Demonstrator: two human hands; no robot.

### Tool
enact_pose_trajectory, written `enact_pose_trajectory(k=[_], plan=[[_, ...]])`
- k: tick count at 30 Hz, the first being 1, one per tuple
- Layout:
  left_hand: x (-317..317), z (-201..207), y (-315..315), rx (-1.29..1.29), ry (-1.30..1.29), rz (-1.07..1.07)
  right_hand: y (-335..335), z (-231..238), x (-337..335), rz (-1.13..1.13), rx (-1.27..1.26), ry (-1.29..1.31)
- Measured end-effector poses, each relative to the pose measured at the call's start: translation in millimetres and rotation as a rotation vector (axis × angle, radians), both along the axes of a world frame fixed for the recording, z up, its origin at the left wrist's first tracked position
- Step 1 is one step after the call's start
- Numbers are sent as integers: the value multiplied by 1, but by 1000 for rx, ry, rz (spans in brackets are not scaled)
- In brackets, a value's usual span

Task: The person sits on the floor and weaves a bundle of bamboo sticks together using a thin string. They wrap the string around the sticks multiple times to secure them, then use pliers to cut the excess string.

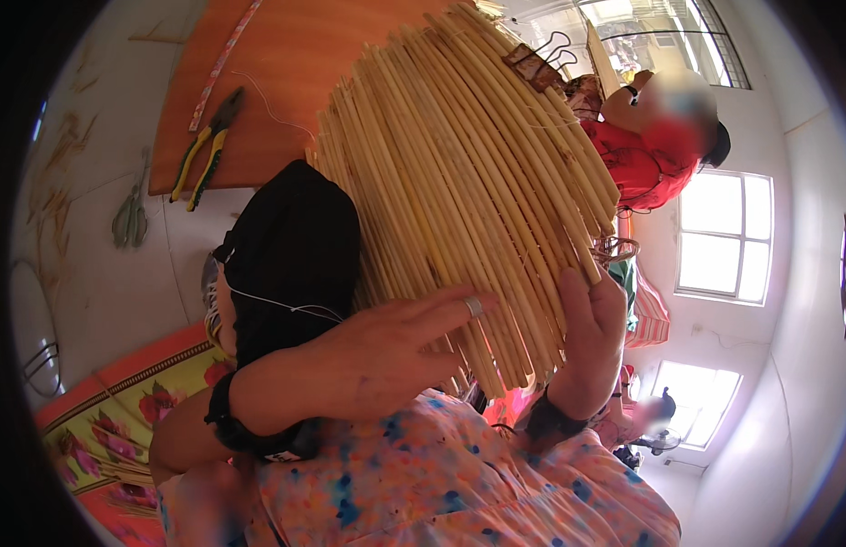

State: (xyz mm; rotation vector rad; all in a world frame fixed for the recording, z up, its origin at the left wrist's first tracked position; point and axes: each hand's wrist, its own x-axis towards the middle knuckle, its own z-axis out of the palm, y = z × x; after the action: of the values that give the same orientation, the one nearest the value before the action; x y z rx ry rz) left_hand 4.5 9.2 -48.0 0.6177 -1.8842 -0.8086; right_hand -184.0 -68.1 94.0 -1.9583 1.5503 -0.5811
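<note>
A wide row of pale yellow reed-like sticks [432,164], laid side by side and joined in a curved mat, rises in front of me. My left hand [386,351], with a ring on one finger, lies across the lower part with its fingers stretched out over the sticks. At the right edge, my right hand [591,342] pinches the end of an outer stick between thumb and finger. A binder clip [535,67] grips the mat's far edge. Thin white thread [286,304] trails over black cloth [300,246] beside my left forearm.
Pliers with yellow-black handles [202,159] lie on an orange tabletop [286,55] near a patterned strip [224,64]. Green-handled scissors [129,217] are on the floor at left, among scattered stick scraps. Across from me sits a person in red [637,159]; another person is farther right.
</note>
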Motion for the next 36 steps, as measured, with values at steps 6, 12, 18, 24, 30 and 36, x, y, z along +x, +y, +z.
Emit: enact_pose_trajectory(k=[6, 12, 18, 24, 30, 36], plan=[[9, 7, -4, 24, 73, 65, -1, 0, -2, -2, 40, 12], [9, 14, -9, -14, 149, 103, -2, -3, -3, 24, 16, 24], [4, 17, -11, -38, 200, 143, -1, -3, 0, 44, -13, 26], [8, 21, -9, 72, 138, 241, 1, 0, 3, 48, 6, 46], [15, 28, -15, 85, 172, 487, 4, 2, 6, 62, -16, 68], [19, 38, -24, 43, 161, 621, 5, 3, 10, 90, -20, 86]])
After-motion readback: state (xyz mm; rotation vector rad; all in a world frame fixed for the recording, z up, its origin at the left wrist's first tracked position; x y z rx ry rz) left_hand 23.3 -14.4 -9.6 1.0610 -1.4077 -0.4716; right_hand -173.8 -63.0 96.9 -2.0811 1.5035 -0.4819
